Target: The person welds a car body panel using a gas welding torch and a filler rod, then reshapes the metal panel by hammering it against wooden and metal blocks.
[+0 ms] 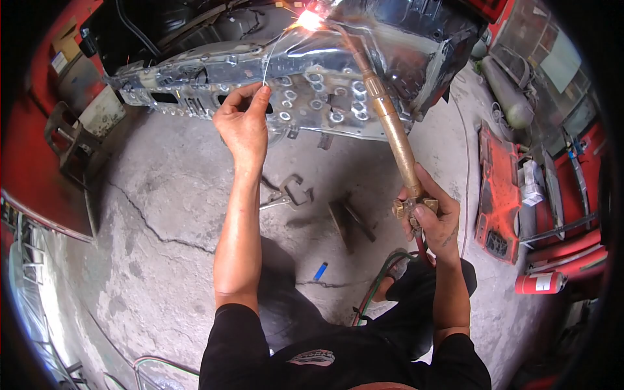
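My left hand (246,123) pinches a thin wire rod (268,62) between thumb and fingers, and the rod curves up to a bright glow (309,21) on the metal. In my right hand (434,211) is the valve end of a brass torch (392,123), its neck slanting up and left to that same glow. Below the glow, the bare metal panel (302,97) of a vehicle body shows round weld marks and holes. Hoses (380,279) run down from the torch handle past my leg.
On the concrete floor (162,195) lie a locking clamp (289,194), dark metal pieces (351,224) and a blue object (320,271). To the right are a gas cylinder (509,94), a red panel (497,195) and a fire extinguisher (539,283). A red surface (42,169) stands left.
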`<state>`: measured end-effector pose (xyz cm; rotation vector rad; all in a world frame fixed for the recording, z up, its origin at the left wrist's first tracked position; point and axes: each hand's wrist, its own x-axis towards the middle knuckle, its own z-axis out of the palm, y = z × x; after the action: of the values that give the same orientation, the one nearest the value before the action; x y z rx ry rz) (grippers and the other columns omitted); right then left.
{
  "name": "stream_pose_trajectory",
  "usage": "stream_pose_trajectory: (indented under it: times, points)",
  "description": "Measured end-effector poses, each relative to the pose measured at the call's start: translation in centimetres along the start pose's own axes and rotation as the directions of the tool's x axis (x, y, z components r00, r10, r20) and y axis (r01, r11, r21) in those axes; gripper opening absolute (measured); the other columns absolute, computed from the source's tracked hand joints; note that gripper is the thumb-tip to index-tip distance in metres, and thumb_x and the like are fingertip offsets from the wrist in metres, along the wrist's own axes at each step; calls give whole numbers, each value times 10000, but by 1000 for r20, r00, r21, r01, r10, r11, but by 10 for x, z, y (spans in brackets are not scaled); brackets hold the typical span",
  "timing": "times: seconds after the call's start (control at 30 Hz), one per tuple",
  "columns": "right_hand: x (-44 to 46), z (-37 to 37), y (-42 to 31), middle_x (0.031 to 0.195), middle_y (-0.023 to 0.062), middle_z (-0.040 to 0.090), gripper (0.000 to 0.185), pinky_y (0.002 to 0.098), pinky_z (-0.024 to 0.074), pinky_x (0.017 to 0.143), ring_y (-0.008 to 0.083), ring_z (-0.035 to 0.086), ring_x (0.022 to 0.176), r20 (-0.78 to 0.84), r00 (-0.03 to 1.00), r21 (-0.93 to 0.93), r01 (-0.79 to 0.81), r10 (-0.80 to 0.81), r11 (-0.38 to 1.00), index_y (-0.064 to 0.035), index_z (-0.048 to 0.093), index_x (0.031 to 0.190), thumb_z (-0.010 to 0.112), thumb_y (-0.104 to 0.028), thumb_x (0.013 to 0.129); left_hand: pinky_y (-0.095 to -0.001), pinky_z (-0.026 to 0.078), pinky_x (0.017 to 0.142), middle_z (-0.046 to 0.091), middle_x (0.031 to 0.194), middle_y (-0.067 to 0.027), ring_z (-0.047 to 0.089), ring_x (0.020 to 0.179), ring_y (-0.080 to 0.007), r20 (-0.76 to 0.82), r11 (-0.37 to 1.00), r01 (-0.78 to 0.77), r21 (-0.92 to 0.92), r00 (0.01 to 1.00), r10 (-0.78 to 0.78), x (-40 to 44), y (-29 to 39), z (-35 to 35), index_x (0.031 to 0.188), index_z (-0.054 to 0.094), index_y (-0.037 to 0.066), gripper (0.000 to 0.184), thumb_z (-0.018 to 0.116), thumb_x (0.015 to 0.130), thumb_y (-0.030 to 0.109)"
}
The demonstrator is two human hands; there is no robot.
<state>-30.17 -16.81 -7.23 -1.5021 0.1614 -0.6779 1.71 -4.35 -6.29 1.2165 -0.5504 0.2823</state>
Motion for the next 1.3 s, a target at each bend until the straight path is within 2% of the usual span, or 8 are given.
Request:
stream_pose_trajectory:
  times: [0.1,0.4,0.5,0.8,0.9,1.3]
  points:
    - [0,-1,1,1021,115,621,579,246,478,497,139,605,614,1,1000,-3,1,-1,1000,69,461,1442,647,-128,931,-215,448,644,702,811,-22,566,709,-56,6,999,49,-17,999,-49,-1,4,-1,983,749,-42,169,774,863,74]
    - [-1,0,-1,1024,117,625,581,246,479,497,139,605,613,-8,1000,-4,-16,16,1000,63,472,1438,657,-148,930,-211,451,650,705,815,-23,571,713,-56,3,999,49,-3,999,-49,-1,3,-1,980,748,-44,163,767,866,70]
    - [0,0,-1,1026,118,625,582,246,480,498,140,605,613,-4,1000,-3,-14,14,1000,60,470,1440,657,-146,929,-205,392,525,656,720,-26,515,586,-56,-4,1000,-2,0,1000,2,0,-1,1,978,732,-57,185,778,877,91]
    - [0,0,-1,1029,118,625,581,247,483,498,139,606,615,-2,1000,0,-7,7,1000,60,461,1447,647,-122,928,-204,390,526,654,721,-20,513,584,-55,-1,1000,-7,-17,1000,7,0,-2,1,979,732,-55,182,779,875,86]
    - [-1,1,-1,1030,118,626,578,247,483,499,139,607,618,-7,1000,-1,-12,12,1000,61,462,1446,645,-114,927,-211,449,650,704,817,-20,567,711,-55,4,999,39,-27,999,-39,-1,-1,0,975,747,-46,169,775,862,76]
    - [0,1,1,1027,112,626,585,246,479,499,136,604,616,-10,1000,-8,-14,14,1000,49,468,1448,658,-144,929,-209,427,606,680,771,-5,548,672,-49,4,999,25,-29,1000,-25,-1,-2,0,973,745,-46,180,785,858,87]
